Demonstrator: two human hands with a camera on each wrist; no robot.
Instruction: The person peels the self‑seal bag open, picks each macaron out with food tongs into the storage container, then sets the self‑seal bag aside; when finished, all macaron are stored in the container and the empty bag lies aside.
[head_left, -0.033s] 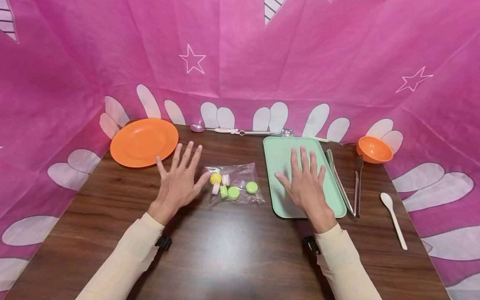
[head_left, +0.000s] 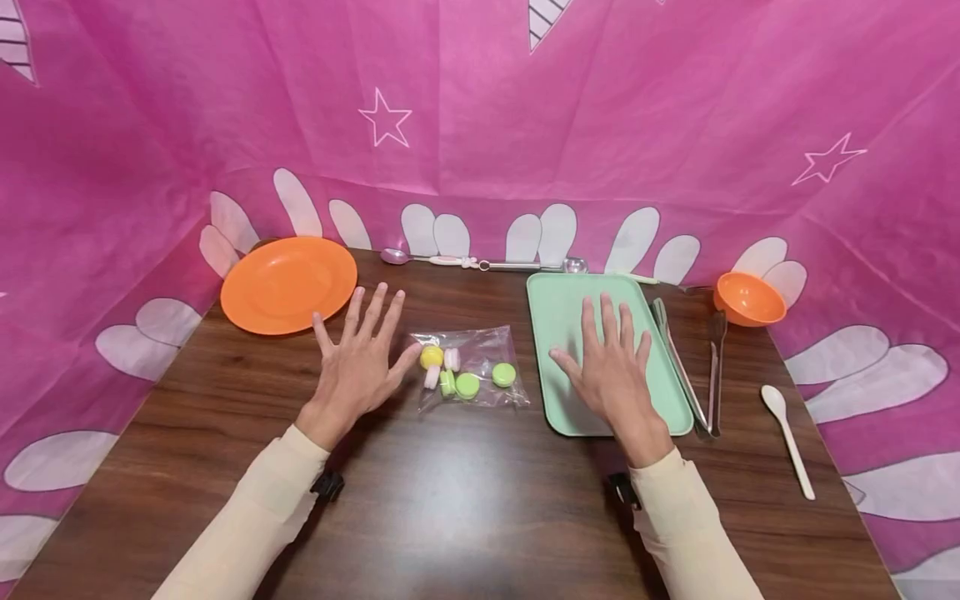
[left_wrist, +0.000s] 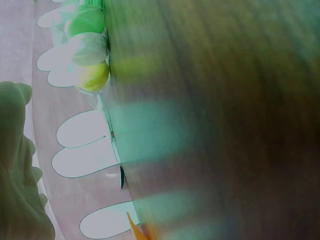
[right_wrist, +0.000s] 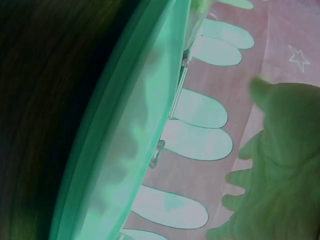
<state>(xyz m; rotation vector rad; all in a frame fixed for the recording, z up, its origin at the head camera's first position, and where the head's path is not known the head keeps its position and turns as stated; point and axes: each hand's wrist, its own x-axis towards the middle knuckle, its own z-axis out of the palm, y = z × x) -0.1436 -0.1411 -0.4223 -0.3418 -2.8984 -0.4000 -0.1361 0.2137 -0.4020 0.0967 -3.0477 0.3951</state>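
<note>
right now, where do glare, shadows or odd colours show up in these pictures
Head view: a pale glare patch on the near middle of the table; left wrist view: a greenish cast on the left hand and a blurry reflection of the yellow macaron on the table; right wrist view: soft shadows on the tray, a greenish right hand, and a very dark left side.

Bag (head_left: pixel 483 352): glossy plastic
Tray (head_left: pixel 555 325): smooth plastic
Table (head_left: pixel 465 508): glossy wood grain
Tongs (head_left: pixel 716 379): shiny metal
Backdrop (head_left: pixel 480 108): creased cloth
</note>
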